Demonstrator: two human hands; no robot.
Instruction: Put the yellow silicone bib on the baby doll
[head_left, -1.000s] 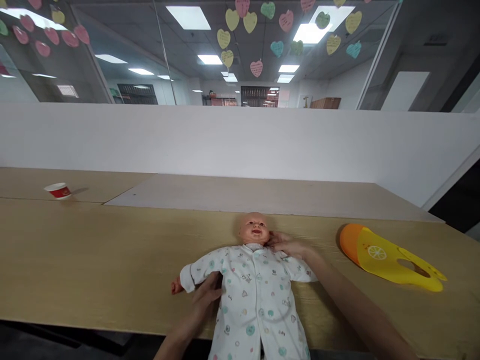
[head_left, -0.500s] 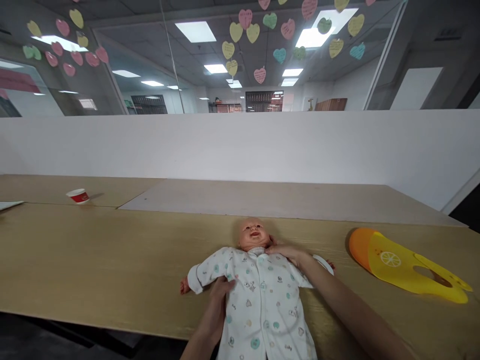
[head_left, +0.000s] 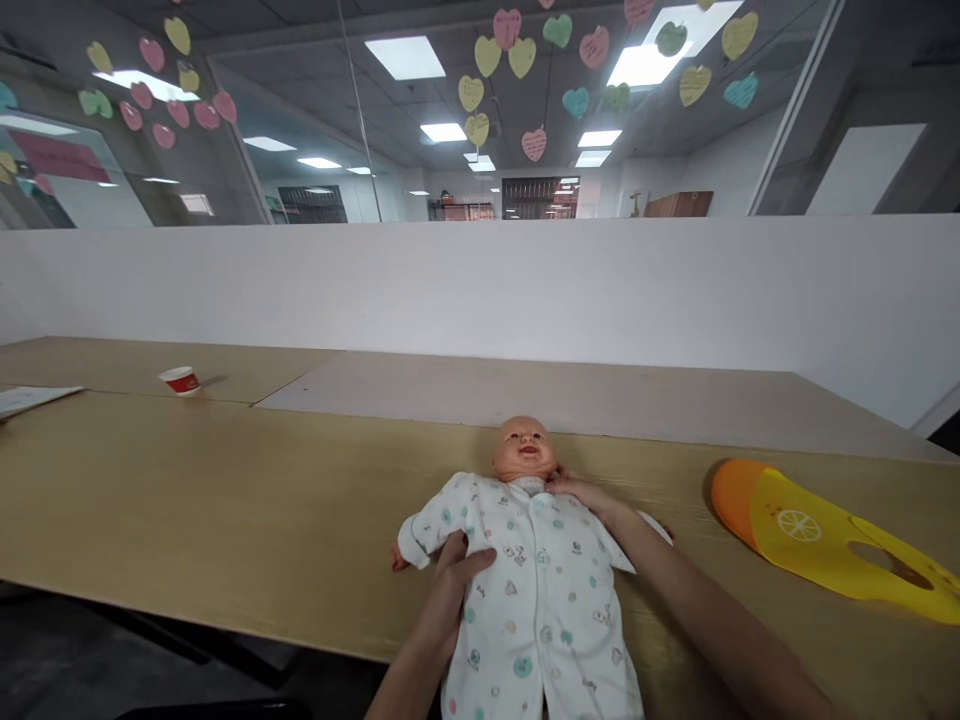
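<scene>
A baby doll (head_left: 541,590) lies on its back on the table, face up, in a white printed long-sleeved garment with a front seam. My left hand (head_left: 459,578) grips the doll's side below its arm, thumb over the chest and the other fingers partly hidden beneath. At the doll's neck and collar is my right hand (head_left: 583,494), its fingers curled round by the shoulder and some of them out of sight behind the neck. Both doll arms spread outward; my right forearm partly covers one of them.
On the right of the wooden table (head_left: 247,500) lies a yellow and orange bib (head_left: 814,545). A red and white paper cup (head_left: 180,381) stands at the back left, near a white sheet (head_left: 34,400). Behind the table runs a low white wall (head_left: 480,290) with glass above.
The camera view has turned a little to the left. My left thumb reaches further across the doll's chest. The doll's head looks more upright, while my right hand stays at its neck.
</scene>
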